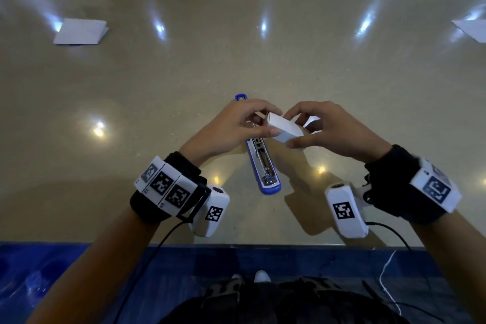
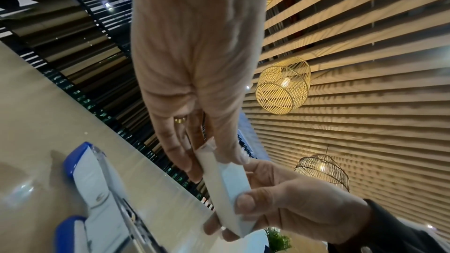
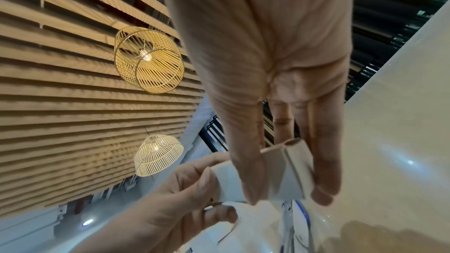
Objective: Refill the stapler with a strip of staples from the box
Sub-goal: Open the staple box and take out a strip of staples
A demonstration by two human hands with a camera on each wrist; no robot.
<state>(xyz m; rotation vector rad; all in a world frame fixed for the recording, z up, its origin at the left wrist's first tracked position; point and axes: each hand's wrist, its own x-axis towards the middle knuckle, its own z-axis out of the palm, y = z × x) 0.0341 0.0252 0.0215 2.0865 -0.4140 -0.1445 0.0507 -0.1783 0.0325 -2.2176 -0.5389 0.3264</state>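
Both of my hands hold one small white box (image 1: 285, 131) in the air, between them and just above the stapler (image 1: 263, 163). My left hand (image 1: 231, 129) pinches the box's left end between thumb and curled fingers; in the left wrist view its fingers (image 2: 185, 153) close on the box (image 2: 226, 189) from above. My right hand (image 1: 331, 131) grips the right end, thumb (image 1: 297, 142) on the near side and fingers curled over the far side; the right wrist view shows its thumb and fingers on either side of the box (image 3: 287, 176), whose end flap (image 3: 292, 144) stands open. I cannot tell what is inside the box.

The stapler, blue with a metal channel, lies opened out flat on the beige table (image 1: 263, 60), beneath and between my hands, its length running away from me. Its far end (image 1: 241, 97) shows just beyond my left hand; its near end (image 1: 271, 184) lies between my wrists.

Far beyond my left hand lies a folded white paper (image 1: 80, 32). Another white sheet (image 1: 470, 27) lies far beyond my right hand, at the picture's edge. Each wrist carries a black strap with a white camera block (image 1: 210, 210).
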